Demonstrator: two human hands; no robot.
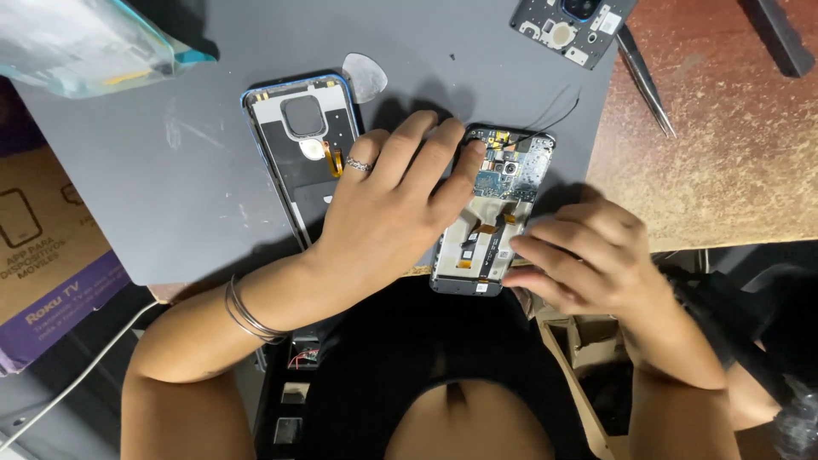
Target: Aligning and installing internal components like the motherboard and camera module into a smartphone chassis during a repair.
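- One opened phone point(492, 217), a dark rectangular frame with bare circuit board, gold flex strips and a small round camera lens, lies under both hands on a smooth grey mat point(170, 170).
- The left hand point(388, 209), wearing one silver ring and thin metal bangles at the wrist, lies over the phone's left edge; its fingers point(467, 162) are close together, the tips pressing on the board at the top.
- The right hand point(588, 255) grips the phone's lower right edge, fingers curled and bunched.
- One blue-rimmed back cover point(294, 136), flat and glossy, lies just left of the left fingers.
- One pale, teardrop-shaped pick point(366, 77) sits above them, touching the cover's corner.
- One grey plastic plate point(571, 25) rests well above the right fingers.
- One pair of slim metal tweezers point(648, 85) lies on the mottled brown counter point(733, 153), up and right.
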